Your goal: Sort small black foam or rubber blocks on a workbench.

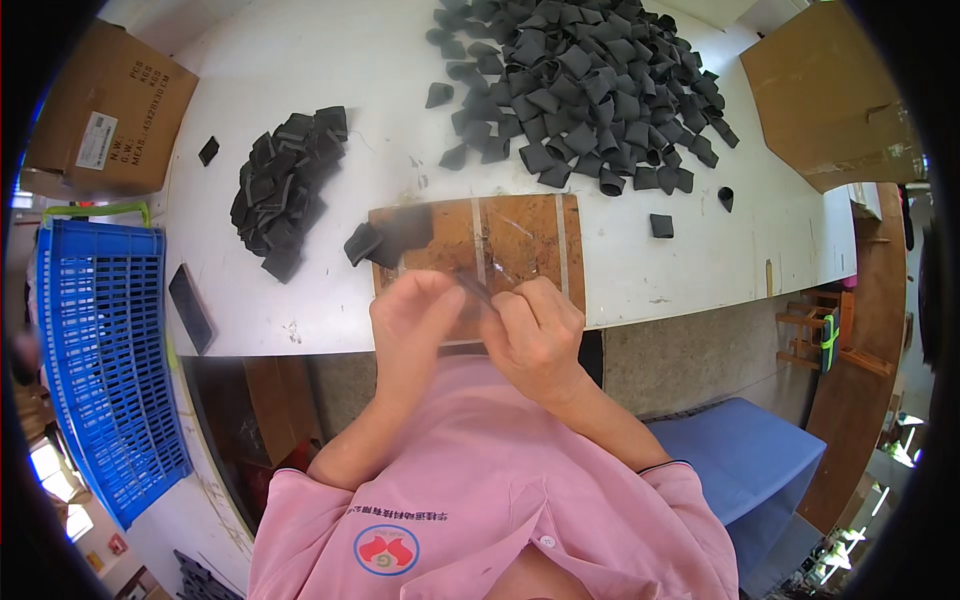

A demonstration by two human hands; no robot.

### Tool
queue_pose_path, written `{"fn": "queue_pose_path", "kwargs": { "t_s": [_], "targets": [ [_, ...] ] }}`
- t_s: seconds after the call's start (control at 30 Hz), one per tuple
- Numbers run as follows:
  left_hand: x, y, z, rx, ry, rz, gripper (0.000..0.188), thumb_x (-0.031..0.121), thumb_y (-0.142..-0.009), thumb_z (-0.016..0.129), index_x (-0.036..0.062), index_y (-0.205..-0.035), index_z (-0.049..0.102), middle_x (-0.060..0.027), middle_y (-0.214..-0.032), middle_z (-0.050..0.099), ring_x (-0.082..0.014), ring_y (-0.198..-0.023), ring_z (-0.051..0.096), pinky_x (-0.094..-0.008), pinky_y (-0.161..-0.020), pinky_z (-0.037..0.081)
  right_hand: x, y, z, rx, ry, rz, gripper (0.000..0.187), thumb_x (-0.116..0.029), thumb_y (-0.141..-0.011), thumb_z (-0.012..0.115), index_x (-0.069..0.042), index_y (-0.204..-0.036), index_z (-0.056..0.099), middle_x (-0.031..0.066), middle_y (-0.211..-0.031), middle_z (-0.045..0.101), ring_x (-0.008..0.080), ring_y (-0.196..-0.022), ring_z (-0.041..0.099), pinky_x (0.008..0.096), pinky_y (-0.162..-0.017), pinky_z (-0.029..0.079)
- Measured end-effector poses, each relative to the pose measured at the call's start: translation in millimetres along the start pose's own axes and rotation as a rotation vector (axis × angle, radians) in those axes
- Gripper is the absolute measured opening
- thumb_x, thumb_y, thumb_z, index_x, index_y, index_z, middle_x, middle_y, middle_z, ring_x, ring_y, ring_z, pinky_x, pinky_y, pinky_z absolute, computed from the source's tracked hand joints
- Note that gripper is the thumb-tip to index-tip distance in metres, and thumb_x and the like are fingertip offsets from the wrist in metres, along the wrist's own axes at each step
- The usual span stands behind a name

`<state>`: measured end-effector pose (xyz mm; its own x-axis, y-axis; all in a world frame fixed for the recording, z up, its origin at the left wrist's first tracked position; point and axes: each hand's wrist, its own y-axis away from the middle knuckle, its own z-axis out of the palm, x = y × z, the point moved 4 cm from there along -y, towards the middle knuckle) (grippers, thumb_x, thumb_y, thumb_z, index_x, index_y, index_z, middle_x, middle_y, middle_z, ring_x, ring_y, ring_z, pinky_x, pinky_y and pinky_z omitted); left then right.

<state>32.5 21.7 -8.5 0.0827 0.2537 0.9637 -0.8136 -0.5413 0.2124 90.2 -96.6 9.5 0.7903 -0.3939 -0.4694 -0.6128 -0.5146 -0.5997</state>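
Observation:
Over the near part of a brown wooden board [530,235], my two hands meet in front of my chest. A small dark grey piece [474,288], apparently fabric, spans the gap between their fingertips. My right hand [538,335] is closed, pinching the piece between thumb and curled fingers. Slightly smeared by motion, my left hand [412,312] has its thumb and forefinger drawn together at the piece's other end. Past the left hand, a folded black piece [363,243] lies at the board's left edge, beside a flat dark patch [406,232] on the board.
A large heap of dark grey folded pieces [590,90] covers the table's [390,130] far side. A smaller black pile [285,190] lies left, near a phone [191,309]. Cardboard boxes [120,110] flank the table. A blue basket [110,350] stands left, a blue-covered stool [735,450] right.

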Motion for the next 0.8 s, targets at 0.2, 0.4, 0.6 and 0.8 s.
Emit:
{"fn": "queue_pose_path", "kwargs": {
  "t_s": [0.2, 0.4, 0.6, 0.8],
  "targets": [
    [-2.9, -5.3, -2.3, -0.041, 0.050, -0.108, 0.006, 0.007, -0.077, 0.058, 0.0014, -0.079, 0.056, -0.0027, -0.069, 0.058, -0.0058, -0.054, 0.050, -0.0174, -0.051, 0.040, -7.7, -0.8, 0.6, -0.016, 0.100, -0.129, 0.017, -0.006, -0.053, 0.059, -0.005, -0.062, 0.045, 0.0048, -0.058, 0.035, 0.0181, -0.050, 0.042, 0.0290, -0.041, 0.034],
    [-6.3, -3.1, -4.1, -0.037, 0.111, -0.171, 0.004, 0.006, -0.078, 0.059, 0.0016, -0.079, 0.057, -0.0042, -0.069, 0.059, -0.0060, -0.054, 0.050, -0.0175, -0.049, 0.041, -8.7, 2.3, -0.6, -0.054, 0.133, -0.147, 0.015, -0.007, -0.053, 0.057, -0.005, -0.062, 0.045, 0.0044, -0.059, 0.034, 0.0179, -0.052, 0.043, 0.0285, -0.042, 0.034],
    [-10.7, -5.3, -2.8, -0.035, 0.000, -0.147, 0.005, 0.006, -0.079, 0.060, 0.0017, -0.078, 0.057, -0.0012, -0.067, 0.056, -0.0042, -0.053, 0.048, -0.0169, -0.049, 0.039, -10.6, 3.5, -1.4, -0.142, 0.092, -0.116, 0.014, -0.007, -0.060, 0.061, -0.002, -0.066, 0.049, 0.0064, -0.062, 0.041, 0.0193, -0.054, 0.046, 0.0287, -0.044, 0.037],
    [3.3, 3.5, 6.2, -0.172, -0.386, 0.285, 0.003, -0.002, -0.078, 0.057, -0.0015, -0.079, 0.054, 0.0004, -0.067, 0.054, -0.0023, -0.057, 0.047, -0.0165, -0.053, 0.039, 6.6, -1.4, 3.2, -0.173, -0.557, 0.368, 0.012, -0.007, -0.074, 0.062, -0.001, -0.081, 0.055, 0.0089, -0.074, 0.050, 0.0218, -0.060, 0.053, 0.0308, -0.050, 0.043]
  ]
}}
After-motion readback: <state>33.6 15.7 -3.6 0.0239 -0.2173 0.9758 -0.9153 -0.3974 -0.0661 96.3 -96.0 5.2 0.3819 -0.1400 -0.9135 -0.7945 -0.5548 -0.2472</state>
